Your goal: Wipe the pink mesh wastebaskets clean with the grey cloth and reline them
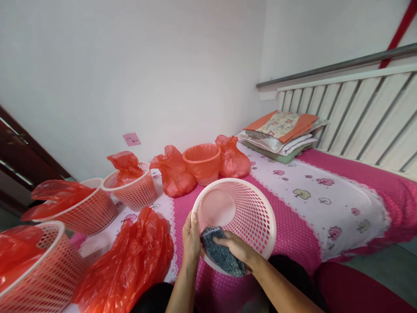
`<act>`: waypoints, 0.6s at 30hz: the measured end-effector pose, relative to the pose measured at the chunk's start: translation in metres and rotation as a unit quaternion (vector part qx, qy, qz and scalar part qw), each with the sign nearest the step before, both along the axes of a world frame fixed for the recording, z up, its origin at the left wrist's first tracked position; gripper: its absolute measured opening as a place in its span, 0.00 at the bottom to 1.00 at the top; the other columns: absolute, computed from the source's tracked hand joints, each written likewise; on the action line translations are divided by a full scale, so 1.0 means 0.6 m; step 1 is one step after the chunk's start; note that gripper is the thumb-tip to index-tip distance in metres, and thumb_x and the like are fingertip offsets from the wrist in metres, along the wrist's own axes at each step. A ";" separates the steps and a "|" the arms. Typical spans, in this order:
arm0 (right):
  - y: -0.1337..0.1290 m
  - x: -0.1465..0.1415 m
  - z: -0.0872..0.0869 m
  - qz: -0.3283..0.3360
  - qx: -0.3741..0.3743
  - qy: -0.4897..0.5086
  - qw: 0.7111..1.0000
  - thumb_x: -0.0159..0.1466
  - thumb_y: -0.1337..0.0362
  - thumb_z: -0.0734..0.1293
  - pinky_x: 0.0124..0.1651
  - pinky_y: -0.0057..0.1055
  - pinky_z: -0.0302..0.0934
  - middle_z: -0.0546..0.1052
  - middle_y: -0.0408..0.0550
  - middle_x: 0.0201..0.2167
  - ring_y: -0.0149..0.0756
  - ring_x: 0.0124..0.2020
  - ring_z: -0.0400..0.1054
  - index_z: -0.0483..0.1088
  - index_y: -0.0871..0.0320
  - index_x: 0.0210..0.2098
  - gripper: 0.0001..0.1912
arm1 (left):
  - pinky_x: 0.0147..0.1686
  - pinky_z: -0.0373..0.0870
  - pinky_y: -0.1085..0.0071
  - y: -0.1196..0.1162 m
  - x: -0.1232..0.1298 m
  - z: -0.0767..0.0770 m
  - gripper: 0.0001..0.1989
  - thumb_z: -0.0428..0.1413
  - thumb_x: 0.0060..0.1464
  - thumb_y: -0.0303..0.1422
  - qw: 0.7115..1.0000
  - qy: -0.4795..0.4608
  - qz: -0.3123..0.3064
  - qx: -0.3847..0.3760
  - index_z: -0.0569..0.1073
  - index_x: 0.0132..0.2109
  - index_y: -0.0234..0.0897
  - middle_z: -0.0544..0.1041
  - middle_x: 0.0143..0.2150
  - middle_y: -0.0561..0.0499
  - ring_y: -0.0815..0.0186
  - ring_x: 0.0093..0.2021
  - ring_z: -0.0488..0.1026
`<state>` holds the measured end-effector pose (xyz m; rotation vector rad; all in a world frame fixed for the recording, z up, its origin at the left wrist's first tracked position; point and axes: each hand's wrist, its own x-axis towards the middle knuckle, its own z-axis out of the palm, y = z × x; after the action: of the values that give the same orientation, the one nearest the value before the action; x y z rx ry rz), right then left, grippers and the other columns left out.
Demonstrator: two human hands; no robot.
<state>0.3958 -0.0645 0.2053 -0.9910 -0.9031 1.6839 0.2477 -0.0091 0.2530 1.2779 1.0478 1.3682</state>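
Observation:
A pale pink plastic basket (239,198) with perforated walls is tilted so that its mouth faces me. My left hand (191,237) grips its rim on the left side, thumb over the edge. A dark grey-blue cloth (221,256) is bunched in my right hand (236,248), pressed against the near rim and inner wall of the basket. The fingers beneath the cloth are partly hidden.
Several pink baskets (143,195) with red plastic bags stand at left. A heap of red bags (140,256) lies nearer me. Knotted red bags (177,174) and a bag-lined basket (208,167) sit by the wall. Folded bedding (282,130) rests on the pink-and-white bedspread (312,187).

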 end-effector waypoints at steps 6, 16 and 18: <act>-0.005 -0.007 0.000 -0.013 -0.014 0.079 0.997 0.57 0.51 0.79 0.45 0.39 0.68 0.85 0.51 0.36 0.44 0.34 0.79 0.80 0.60 0.44 0.23 | 0.58 0.73 0.56 -0.001 0.000 0.002 0.32 0.56 0.62 0.57 1.000 -0.008 -0.013 -0.006 0.79 0.59 0.37 0.83 0.57 0.41 0.49 0.57 0.79; 0.001 -0.016 -0.019 0.012 -0.066 0.254 0.965 0.59 0.53 0.78 0.55 0.41 0.70 0.85 0.54 0.36 0.46 0.43 0.81 0.79 0.63 0.43 0.21 | 0.51 0.77 0.58 -0.012 0.002 0.019 0.31 0.57 0.59 0.57 1.000 -0.001 -0.009 -0.003 0.81 0.55 0.37 0.87 0.46 0.43 0.51 0.49 0.82; 0.000 -0.016 -0.017 0.031 -0.082 0.276 0.957 0.61 0.53 0.76 0.57 0.43 0.70 0.85 0.55 0.38 0.48 0.47 0.81 0.79 0.63 0.43 0.19 | 0.51 0.77 0.57 -0.013 0.003 0.019 0.30 0.58 0.59 0.57 1.000 -0.001 -0.005 0.001 0.82 0.54 0.37 0.87 0.44 0.44 0.50 0.50 0.82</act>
<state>0.3862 -0.0643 0.1948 -0.5436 -0.4309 1.9709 0.2493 -0.0166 0.2646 1.2812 1.0372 1.3626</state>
